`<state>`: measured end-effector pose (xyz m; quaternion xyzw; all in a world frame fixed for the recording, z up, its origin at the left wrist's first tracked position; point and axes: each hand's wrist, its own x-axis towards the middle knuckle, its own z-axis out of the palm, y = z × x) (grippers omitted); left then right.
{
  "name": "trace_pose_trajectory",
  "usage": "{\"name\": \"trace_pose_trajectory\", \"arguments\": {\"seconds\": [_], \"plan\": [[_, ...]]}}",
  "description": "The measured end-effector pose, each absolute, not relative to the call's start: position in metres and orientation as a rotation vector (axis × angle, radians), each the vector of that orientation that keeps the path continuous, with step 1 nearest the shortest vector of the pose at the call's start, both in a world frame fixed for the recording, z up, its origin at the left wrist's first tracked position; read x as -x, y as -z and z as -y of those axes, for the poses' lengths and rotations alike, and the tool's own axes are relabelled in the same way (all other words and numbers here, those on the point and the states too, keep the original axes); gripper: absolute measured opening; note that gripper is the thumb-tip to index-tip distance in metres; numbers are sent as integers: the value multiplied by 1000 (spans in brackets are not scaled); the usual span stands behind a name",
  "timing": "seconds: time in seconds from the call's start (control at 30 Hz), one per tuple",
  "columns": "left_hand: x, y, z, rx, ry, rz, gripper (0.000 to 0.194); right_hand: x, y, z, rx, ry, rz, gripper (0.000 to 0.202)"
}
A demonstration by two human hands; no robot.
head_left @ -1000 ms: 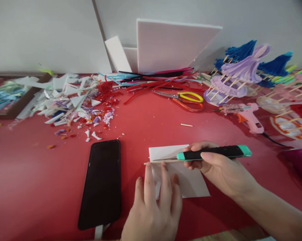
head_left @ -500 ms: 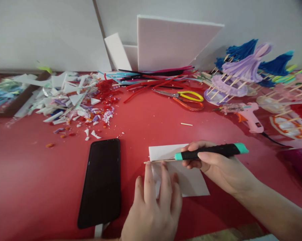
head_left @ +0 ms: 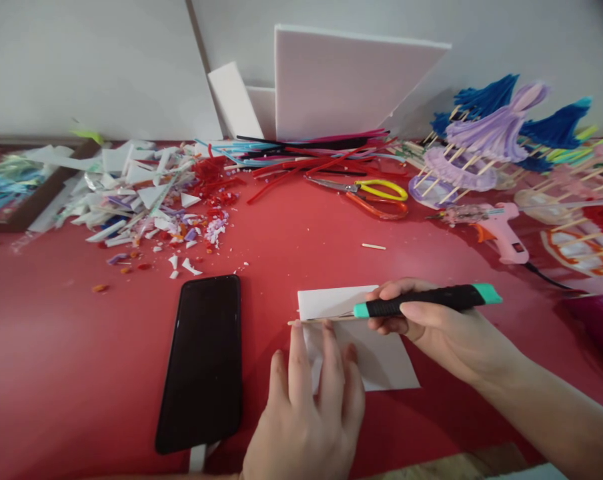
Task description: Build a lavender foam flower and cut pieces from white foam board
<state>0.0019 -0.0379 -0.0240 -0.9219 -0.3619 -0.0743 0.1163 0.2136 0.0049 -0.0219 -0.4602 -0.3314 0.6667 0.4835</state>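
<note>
My right hand [head_left: 431, 317] is closed around a craft knife [head_left: 416, 305] with a black and teal handle. The knife's thin metal blade points left and lies along a slim wooden stick [head_left: 309, 321]. That stick rests across a piece of white foam board [head_left: 386, 357] on the red table. With fingers spread, my left hand [head_left: 311, 400] presses its fingertips on the stick and board from the near side. Part of the board is hidden under both hands.
A black phone [head_left: 201, 363] with a white cable lies left. Behind are foam scraps [head_left: 141, 187], pipe cleaners [head_left: 311, 153], scissors [head_left: 361, 190] and a leaning white board [head_left: 346, 83]. On the right are a pink glue gun [head_left: 496, 227] and small carousel-like models [head_left: 481, 140]. A short stick [head_left: 374, 247] lies beyond my right hand.
My right hand and the craft knife have slid slightly to the right along the stick. My left hand stays pressed in place.
</note>
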Motion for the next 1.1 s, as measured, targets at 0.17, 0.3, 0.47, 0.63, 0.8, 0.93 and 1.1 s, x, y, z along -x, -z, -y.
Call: {"name": "trace_pose_trajectory", "arguments": {"seconds": [0.17, 0.3, 0.47, 0.63, 0.8, 0.93, 1.1], "plan": [[-1, 23, 38, 2692, 174, 1044, 38, -218, 21, -4, 1122, -1635, 813, 10], [-1, 22, 38, 2696, 170, 1042, 38, -222, 21, -4, 1136, -1641, 839, 10], [-1, 21, 38, 2697, 140, 1046, 40, -226, 24, -4, 1123, -1665, 853, 11], [-2, 21, 38, 2697, 143, 1037, 40, -231, 24, -3, 1125, -1686, 842, 10], [-2, 20, 38, 2691, 145, 1043, 39, -234, 23, -3, 1156, -1659, 859, 10], [-3, 22, 39, 2682, 144, 1038, 40, -236, 24, -2, 1137, -1662, 865, 10], [-4, 26, 40, 2658, 199, 1053, 38, -238, 24, -3, 1175, -1637, 843, 12]]}}
